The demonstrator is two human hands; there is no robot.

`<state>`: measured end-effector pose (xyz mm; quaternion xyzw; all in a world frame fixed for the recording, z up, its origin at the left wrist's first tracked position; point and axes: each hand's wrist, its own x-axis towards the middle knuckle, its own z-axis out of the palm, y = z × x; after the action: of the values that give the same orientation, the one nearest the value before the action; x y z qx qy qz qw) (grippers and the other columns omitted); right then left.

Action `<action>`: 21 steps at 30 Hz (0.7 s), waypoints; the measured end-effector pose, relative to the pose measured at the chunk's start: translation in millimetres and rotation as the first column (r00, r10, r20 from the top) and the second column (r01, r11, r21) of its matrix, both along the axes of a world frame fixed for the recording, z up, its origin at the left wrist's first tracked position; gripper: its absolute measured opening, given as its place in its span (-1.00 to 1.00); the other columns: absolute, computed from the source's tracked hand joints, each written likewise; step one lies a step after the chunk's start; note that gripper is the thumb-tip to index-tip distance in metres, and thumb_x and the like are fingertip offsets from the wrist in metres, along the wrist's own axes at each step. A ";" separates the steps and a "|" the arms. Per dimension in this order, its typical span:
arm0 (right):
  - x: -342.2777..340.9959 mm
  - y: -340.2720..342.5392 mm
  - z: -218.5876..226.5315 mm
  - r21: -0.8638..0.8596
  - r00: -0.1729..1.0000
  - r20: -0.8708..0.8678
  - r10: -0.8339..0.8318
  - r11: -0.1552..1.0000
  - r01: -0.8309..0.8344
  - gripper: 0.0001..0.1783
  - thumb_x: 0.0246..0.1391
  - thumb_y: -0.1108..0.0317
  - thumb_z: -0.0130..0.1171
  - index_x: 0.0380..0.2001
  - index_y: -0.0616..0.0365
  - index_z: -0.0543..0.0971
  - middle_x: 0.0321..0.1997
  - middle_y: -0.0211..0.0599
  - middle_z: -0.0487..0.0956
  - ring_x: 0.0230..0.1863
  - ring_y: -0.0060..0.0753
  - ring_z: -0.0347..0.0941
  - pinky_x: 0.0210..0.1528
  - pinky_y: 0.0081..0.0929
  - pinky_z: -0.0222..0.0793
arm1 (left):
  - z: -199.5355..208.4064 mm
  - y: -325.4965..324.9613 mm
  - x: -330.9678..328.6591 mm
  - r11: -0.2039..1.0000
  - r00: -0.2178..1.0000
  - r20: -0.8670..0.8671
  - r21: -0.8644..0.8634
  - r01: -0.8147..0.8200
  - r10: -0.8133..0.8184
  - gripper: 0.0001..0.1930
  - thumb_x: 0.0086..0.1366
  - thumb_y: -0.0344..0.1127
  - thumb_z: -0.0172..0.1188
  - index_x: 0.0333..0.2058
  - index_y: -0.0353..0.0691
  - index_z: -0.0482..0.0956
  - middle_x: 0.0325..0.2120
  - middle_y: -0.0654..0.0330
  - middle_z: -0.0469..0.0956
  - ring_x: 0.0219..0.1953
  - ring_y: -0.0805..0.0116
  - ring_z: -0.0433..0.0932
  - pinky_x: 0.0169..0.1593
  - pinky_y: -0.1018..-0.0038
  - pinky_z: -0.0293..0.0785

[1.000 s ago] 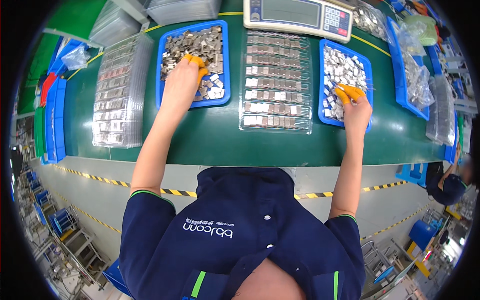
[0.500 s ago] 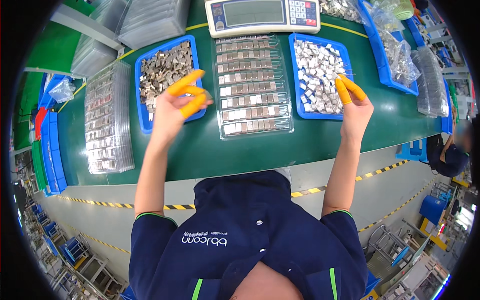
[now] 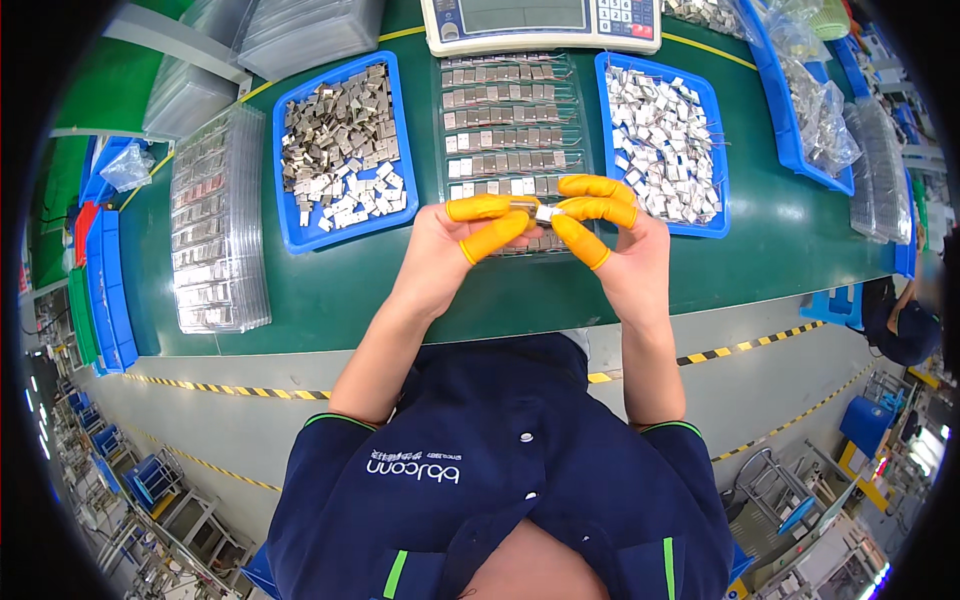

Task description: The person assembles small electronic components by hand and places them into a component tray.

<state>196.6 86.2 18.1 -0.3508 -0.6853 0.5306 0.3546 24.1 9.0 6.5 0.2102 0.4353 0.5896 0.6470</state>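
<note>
My left hand (image 3: pixel 438 250) and my right hand (image 3: pixel 637 255), in yellow finger cots, meet over the near end of a clear plastic tray (image 3: pixel 448 190). Pinched in my left fingertips is a small silvery metal shell (image 3: pixel 523 204). Thumb and finger of my right hand grip a small white connector (image 3: pixel 545 212), end to end with the shell; whether they are joined I cannot tell. Rows of metal and white pieces (image 3: pixel 505 138) fill the tray, its near rows partly hidden by my hands.
Left stands a blue bin (image 3: pixel 293 238) of metal and white pieces; right, another blue bin (image 3: pixel 720 225) of white connectors with wires. A scale (image 3: pixel 540 38) sits behind the tray. Stacked filled trays (image 3: pixel 220 230) lie far left; bagged parts (image 3: pixel 820 135) lie in a bin at right.
My left hand has come right from the left bin, and my right hand has come left from the right bin. They now meet over the tray, each with a small part.
</note>
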 end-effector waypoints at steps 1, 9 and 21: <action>0.0 0.5 -0.7 -0.001 1.000 0.000 0.001 1.000 -0.001 -0.83 -0.18 0.57 0.27 -0.40 0.26 0.60 -0.17 -0.24 0.53 -0.07 -0.38 0.39 0.08 -0.45 0.19 | 0.5 -2.6 2.7 1.000 0.996 -0.085 0.000 -0.016 0.015 -0.74 0.15 -0.50 0.17 -0.17 -0.47 0.49 -0.24 0.03 0.55 -0.23 0.29 0.58 -0.09 0.49 0.50; 5.4 -5.5 -9.9 -0.144 0.998 0.036 0.046 0.989 -0.040 -0.84 -0.26 0.53 0.30 -0.48 0.19 0.62 -0.32 -0.36 0.59 -0.15 -0.39 0.42 -0.04 -0.48 0.28 | 0.4 -10.3 -2.4 0.993 0.957 -0.267 -0.054 0.104 -0.115 -0.78 0.15 -0.51 0.16 -0.21 -0.45 0.51 -0.32 0.07 0.57 -0.28 0.35 0.59 -0.13 0.53 0.50; 19.7 -15.6 -1.9 -0.022 0.955 0.255 0.150 0.989 -0.149 -0.83 -0.30 0.55 0.29 -0.50 0.20 0.62 -0.36 -0.33 0.60 -0.22 -0.36 0.44 -0.10 -0.46 0.32 | -16.5 -32.1 5.2 0.975 0.919 -0.327 -0.066 0.213 -0.223 -0.83 0.17 -0.52 0.14 -0.25 -0.43 0.56 -0.33 0.17 0.55 -0.31 0.46 0.54 -0.18 0.58 0.46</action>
<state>216.3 70.6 16.2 -0.3639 -0.7492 0.5071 0.2216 29.3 -23.1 -10.0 0.3442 0.5204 0.4637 0.6290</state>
